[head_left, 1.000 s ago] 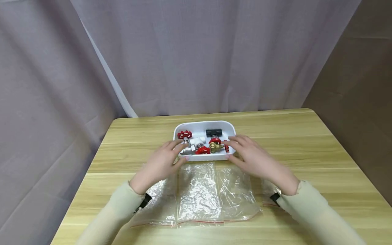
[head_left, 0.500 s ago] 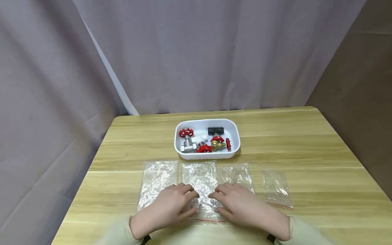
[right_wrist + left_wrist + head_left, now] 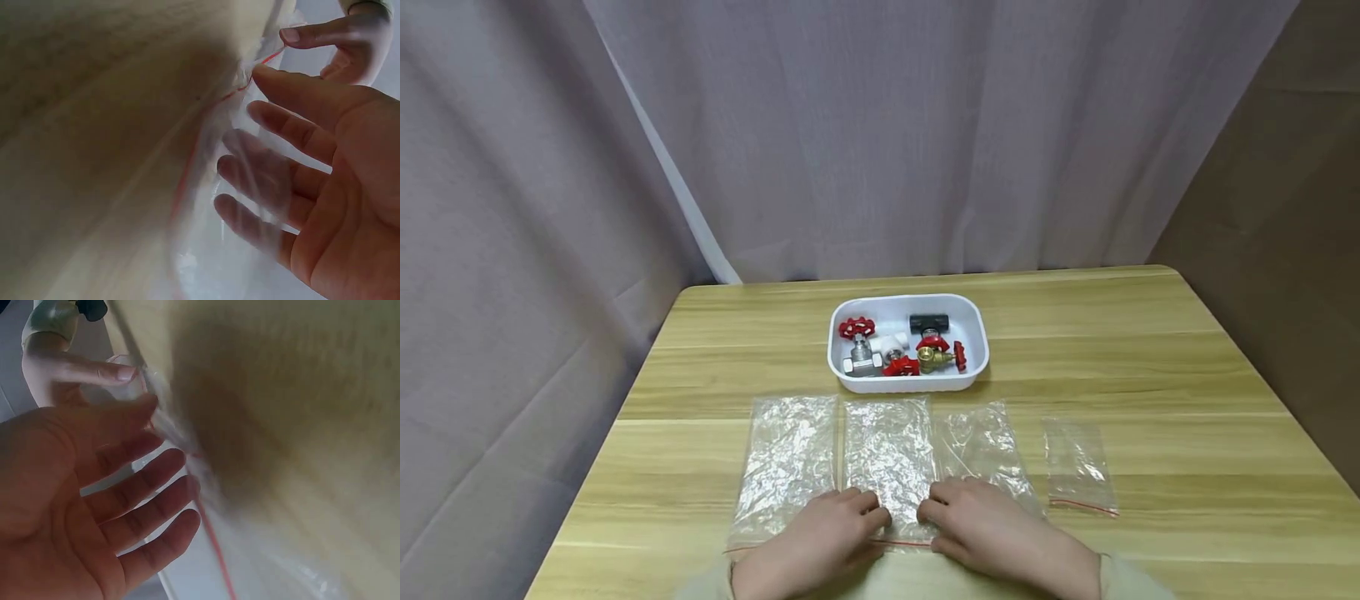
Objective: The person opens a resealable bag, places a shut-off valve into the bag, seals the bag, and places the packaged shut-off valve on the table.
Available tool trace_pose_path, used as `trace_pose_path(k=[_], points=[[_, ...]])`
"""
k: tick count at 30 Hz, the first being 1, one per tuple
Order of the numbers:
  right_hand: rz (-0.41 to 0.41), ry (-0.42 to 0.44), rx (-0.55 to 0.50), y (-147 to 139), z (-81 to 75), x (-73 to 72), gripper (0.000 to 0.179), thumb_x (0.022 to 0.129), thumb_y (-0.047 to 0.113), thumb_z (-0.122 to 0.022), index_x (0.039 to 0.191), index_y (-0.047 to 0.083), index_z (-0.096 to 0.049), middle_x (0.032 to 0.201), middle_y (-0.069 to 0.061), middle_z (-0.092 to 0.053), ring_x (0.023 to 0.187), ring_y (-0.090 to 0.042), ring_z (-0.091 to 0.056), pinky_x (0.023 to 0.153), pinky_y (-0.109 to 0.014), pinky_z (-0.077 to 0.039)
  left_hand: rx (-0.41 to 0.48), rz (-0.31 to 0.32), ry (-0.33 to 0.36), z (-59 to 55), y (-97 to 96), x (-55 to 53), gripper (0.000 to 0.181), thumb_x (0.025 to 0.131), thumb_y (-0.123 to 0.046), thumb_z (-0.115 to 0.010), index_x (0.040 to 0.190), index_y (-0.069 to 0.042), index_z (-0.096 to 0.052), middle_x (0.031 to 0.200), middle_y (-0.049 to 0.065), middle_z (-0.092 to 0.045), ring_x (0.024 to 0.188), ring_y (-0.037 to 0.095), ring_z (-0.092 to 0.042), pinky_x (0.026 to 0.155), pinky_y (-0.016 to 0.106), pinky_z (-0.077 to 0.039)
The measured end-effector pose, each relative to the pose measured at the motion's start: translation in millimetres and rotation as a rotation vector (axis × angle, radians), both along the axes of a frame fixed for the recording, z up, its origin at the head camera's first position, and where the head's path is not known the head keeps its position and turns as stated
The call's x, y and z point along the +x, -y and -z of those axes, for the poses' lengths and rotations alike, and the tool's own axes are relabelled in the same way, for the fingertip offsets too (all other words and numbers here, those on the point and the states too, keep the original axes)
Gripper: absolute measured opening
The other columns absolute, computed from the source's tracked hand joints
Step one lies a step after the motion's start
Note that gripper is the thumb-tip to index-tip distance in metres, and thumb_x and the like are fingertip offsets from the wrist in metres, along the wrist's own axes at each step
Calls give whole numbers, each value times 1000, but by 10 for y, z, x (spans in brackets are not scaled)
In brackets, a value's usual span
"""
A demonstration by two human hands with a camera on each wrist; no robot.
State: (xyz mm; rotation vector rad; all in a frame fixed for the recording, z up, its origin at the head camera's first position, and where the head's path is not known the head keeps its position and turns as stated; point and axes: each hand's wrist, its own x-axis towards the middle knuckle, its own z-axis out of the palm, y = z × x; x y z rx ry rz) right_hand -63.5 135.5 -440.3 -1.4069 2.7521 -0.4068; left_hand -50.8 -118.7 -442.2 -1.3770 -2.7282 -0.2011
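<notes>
Clear zip bags lie flat in a row on the table. Over the lower end of the second bag [image 3: 891,450], near its red zip line, are both hands. My left hand [image 3: 827,533] has its fingertips right at that bag's left side and overlaps the leftmost bag [image 3: 786,450]. My right hand [image 3: 992,525] reaches the zip's right end and covers part of the third bag [image 3: 973,437]. In the left wrist view the left hand [image 3: 106,494] shows loosely bent fingers along the film. The right hand's fingers [image 3: 244,219] show partly through clear plastic in the right wrist view.
Behind the bags stands a white tray [image 3: 910,384] with several valves: a silver one [image 3: 861,358], a white one [image 3: 891,342], a brass one [image 3: 934,358] and a black one [image 3: 929,323], with red handwheels. A smaller zip bag [image 3: 1078,467] lies at the right. Grey curtain [image 3: 880,142] hangs behind.
Both hands have drawn back from the front of the tray to the near end of the second bag. The tray and its valves have stayed in place.
</notes>
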Motion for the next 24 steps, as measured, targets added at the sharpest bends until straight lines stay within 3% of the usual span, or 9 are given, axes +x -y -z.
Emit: trace_pose_path(k=[8,15,19,24], points=[[-18,-21,17,25,65,-1,26,86,40,-76,99,20,-68,89,12,-55,81,-5,-53,74,-30,-51,37,17,-26,76,-17,16,9,91,-23,-73,88,-21,-65,80,-12,-54,71,3,-53,62,19,-45],[-42,-90,-35,77,78,24,8,88,22,-73,89,20,-66,80,14,-54,74,-5,-53,70,-28,-50,21,20,-37,58,-21,-18,11,90,-19,-72,84,-20,-63,77,-13,-54,67,2,-52,60,18,-44],[-13,-94,-74,50,-47,23,4,90,17,-71,94,18,-69,85,11,-62,77,-7,-61,72,-31,-54,29,9,-17,-85,-31,-78,12,90,-16,-72,83,-19,-62,76,-12,-55,65,3,-54,60,19,-46],[-15,-200,-163,11,-331,-103,14,86,9,-73,98,15,-72,88,8,-67,79,-9,-66,72,-30,-56,102,-13,-53,-423,-26,-180,12,92,-14,-71,83,-16,-63,74,-10,-57,63,5,-56,60,22,-50]])
